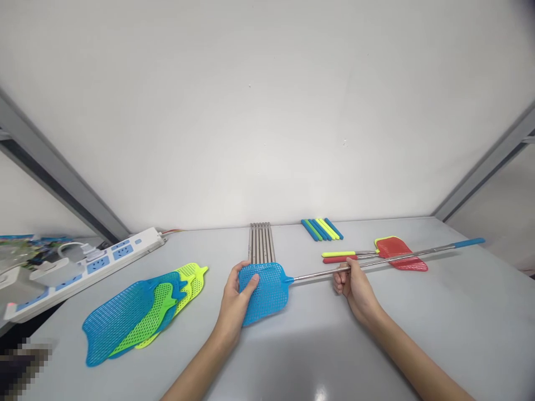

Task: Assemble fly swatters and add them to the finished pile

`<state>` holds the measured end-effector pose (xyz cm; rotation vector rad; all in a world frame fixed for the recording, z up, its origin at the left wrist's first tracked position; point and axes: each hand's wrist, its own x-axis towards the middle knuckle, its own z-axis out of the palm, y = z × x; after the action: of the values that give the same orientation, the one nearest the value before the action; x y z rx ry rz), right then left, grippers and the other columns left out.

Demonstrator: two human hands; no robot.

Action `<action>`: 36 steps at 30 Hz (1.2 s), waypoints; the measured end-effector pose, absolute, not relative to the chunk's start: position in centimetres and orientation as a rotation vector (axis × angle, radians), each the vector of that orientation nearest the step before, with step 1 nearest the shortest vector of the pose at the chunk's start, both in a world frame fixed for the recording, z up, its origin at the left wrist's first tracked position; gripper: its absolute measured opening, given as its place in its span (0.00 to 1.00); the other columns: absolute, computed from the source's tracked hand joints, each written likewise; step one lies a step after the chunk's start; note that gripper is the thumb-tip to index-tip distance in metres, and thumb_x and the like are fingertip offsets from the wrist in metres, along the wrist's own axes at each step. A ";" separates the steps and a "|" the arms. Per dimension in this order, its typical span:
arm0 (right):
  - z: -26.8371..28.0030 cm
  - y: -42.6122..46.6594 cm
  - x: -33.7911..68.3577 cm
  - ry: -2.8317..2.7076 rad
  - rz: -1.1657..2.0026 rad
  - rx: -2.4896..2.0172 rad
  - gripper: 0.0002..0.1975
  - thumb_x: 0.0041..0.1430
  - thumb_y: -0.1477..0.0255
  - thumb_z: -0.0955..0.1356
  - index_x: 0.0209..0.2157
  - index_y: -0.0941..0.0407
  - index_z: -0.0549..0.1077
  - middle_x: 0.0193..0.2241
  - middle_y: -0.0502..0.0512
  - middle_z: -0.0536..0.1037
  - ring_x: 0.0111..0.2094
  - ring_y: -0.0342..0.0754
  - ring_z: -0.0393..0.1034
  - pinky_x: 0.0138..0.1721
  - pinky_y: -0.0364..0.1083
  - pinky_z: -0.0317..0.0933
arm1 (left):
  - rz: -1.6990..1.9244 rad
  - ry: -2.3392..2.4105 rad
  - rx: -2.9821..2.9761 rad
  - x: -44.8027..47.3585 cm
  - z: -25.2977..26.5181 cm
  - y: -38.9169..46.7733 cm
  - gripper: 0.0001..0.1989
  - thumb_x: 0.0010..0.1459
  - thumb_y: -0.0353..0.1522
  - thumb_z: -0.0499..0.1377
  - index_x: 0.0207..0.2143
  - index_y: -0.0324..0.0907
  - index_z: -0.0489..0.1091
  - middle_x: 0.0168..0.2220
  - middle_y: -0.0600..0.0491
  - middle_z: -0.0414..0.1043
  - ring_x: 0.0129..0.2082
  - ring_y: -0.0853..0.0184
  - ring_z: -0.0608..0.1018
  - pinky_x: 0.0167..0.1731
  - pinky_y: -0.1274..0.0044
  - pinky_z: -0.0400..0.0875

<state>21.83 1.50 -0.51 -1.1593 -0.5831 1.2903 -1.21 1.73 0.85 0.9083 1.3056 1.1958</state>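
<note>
You face a white wall [267, 139] flecked with a few small specks [345, 143]. Your grey table [418, 328] meets it along the back edge. A grey left bar [61, 167] and a grey right bar [485, 161] slant down toward the table's back. Close to you, a bright glare [320, 392] shines on the table.

Our left grip [234, 295] pinches, thumb [251, 285] on top; our right grip [354, 283] curls closed, both bare forearms [407, 345] slanting inward.

The swatter head [270, 292] is perforated blue, its rod [317, 274] silver, its grip [469, 243] blue.
</note>
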 end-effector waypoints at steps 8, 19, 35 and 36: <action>-0.4 1.4 21.8 -0.586 1.301 -1.148 0.19 0.50 0.63 0.57 0.12 0.56 0.56 0.10 0.48 0.58 0.13 0.40 0.51 0.16 0.41 0.48 | 1.198 1.296 0.917 -1.3 0.7 1.7 0.24 0.42 0.40 0.58 0.43 0.44 0.60 0.39 0.51 0.67 0.33 0.66 0.73 0.32 0.75 0.67; -0.2 1.4 21.7 -0.566 1.299 -1.157 0.18 0.50 0.63 0.58 0.12 0.56 0.55 0.10 0.48 0.58 0.13 0.40 0.51 0.15 0.41 0.48 | 1.193 1.291 0.909 -1.3 0.8 1.8 0.24 0.41 0.39 0.59 0.43 0.44 0.60 0.39 0.51 0.67 0.32 0.66 0.73 0.32 0.75 0.67; -0.4 1.5 21.8 -0.553 1.320 -1.142 0.19 0.51 0.63 0.57 0.12 0.57 0.56 0.10 0.48 0.57 0.13 0.39 0.51 0.15 0.41 0.48 | 1.217 1.315 0.911 -1.3 0.9 1.7 0.23 0.41 0.38 0.59 0.42 0.44 0.61 0.38 0.52 0.68 0.33 0.66 0.72 0.34 0.74 0.66; -0.4 1.4 21.8 -0.554 1.321 -1.142 0.19 0.51 0.63 0.57 0.12 0.57 0.56 0.10 0.48 0.57 0.13 0.39 0.51 0.15 0.41 0.48 | 1.217 1.310 0.913 -1.3 0.8 1.7 0.23 0.41 0.38 0.59 0.43 0.44 0.61 0.38 0.52 0.67 0.33 0.65 0.72 0.34 0.75 0.66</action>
<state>21.76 1.43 -0.44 -1.1420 -0.5541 1.3207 -1.30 1.73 0.85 0.9129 1.3099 1.2174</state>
